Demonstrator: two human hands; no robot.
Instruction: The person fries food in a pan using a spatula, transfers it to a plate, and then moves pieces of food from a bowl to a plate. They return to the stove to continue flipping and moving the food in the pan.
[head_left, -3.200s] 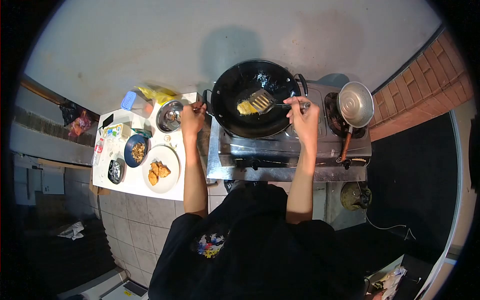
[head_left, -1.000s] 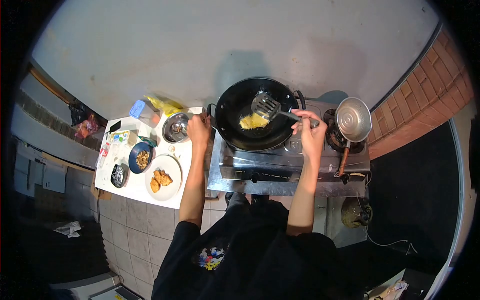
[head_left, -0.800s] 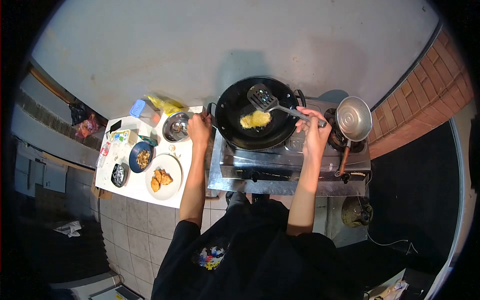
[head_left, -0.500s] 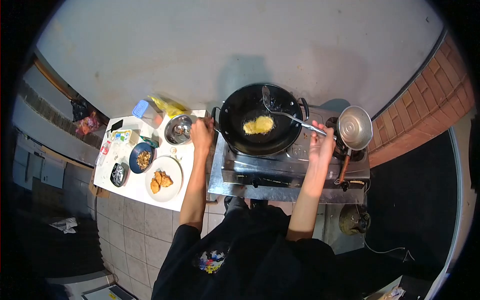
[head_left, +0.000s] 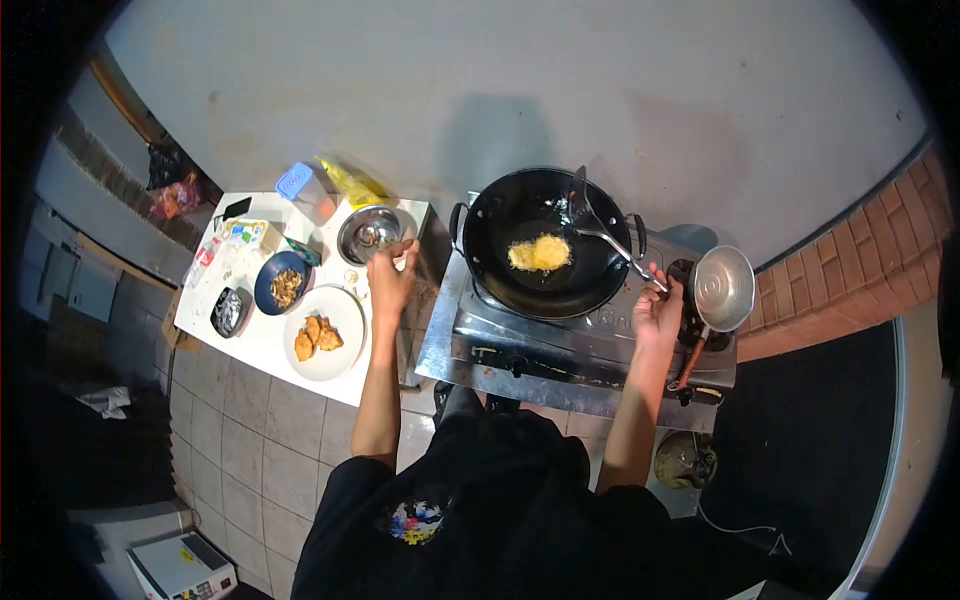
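My right hand (head_left: 657, 315) is closed around the handle end of a metal spatula (head_left: 622, 252). The spatula's slotted head rises over the far right side of a black wok (head_left: 490, 275), apart from the food. In the wok's oil lies a yellow battered piece of food (head_left: 540, 254), with bubbles at its edges. My left hand (head_left: 392, 275) is over the white table, at the near right rim of a steel bowl (head_left: 368, 209). Its fingers are bent together, and what they hold, if anything, is hidden. Small brownish pieces show inside the bowl.
A gas stove (head_left: 480, 352) carries the wok and a small saucepan (head_left: 724, 290). On the white table (head_left: 270, 350) are a plate (head_left: 350, 358) with fried pieces, a blue bowl (head_left: 262, 292), a black dish (head_left: 230, 312) and a lidded container (head_left: 310, 195). A brick wall (head_left: 850, 270) borders the right.
The view has shifted. My left hand has moved away from the wok, closer to the steel bowl. The spatula head has moved right within the wok, away from the food.
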